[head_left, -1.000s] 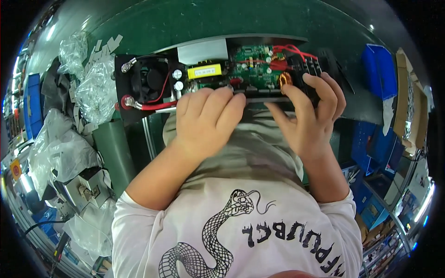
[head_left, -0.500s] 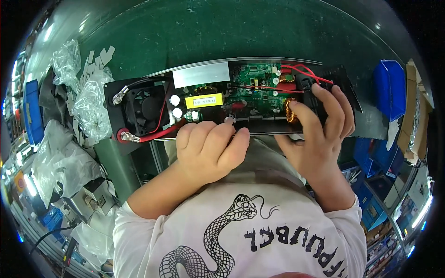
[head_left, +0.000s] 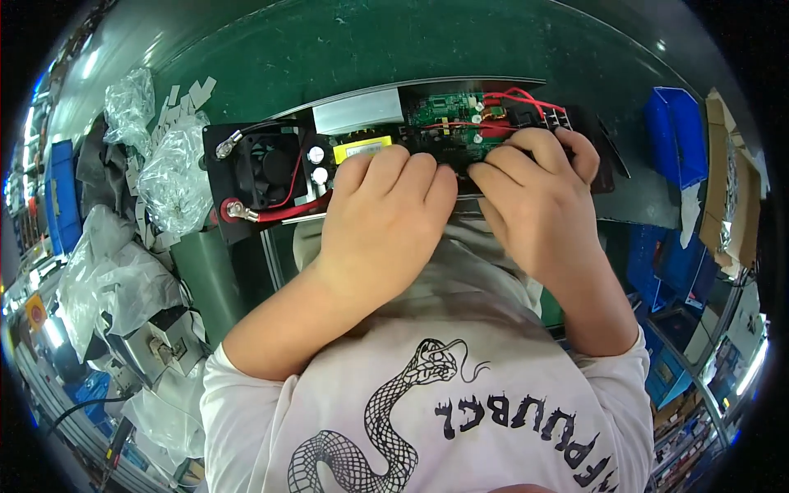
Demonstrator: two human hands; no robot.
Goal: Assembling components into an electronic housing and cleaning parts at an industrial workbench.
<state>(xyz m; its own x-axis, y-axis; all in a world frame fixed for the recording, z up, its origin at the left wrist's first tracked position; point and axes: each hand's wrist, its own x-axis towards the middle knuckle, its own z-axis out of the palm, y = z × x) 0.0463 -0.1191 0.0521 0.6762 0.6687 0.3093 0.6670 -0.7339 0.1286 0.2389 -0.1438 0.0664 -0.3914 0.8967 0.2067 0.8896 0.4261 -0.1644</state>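
Observation:
An open-topped power inverter lies lengthwise in front of me, its green circuit board exposed. At its left end sit a black fan and red and black cables with ring terminals; a yellow-wrapped transformer is near the middle. My left hand is closed over the near edge, bent fingers reaching in beside the transformer. To its right, my right hand curls over the same edge, fingers bent over the board's right part near the red wires. Both sets of fingertips are hidden.
Clear plastic bags and white strips are heaped at the left of the green table. A blue bin and a cardboard box stand at the right. A grey metal unit sits lower left.
Both hands have moved forward over the inverter and closer together, the right one also to the left with its fingers more curled. The inverter has shifted slightly, its left end moving right.

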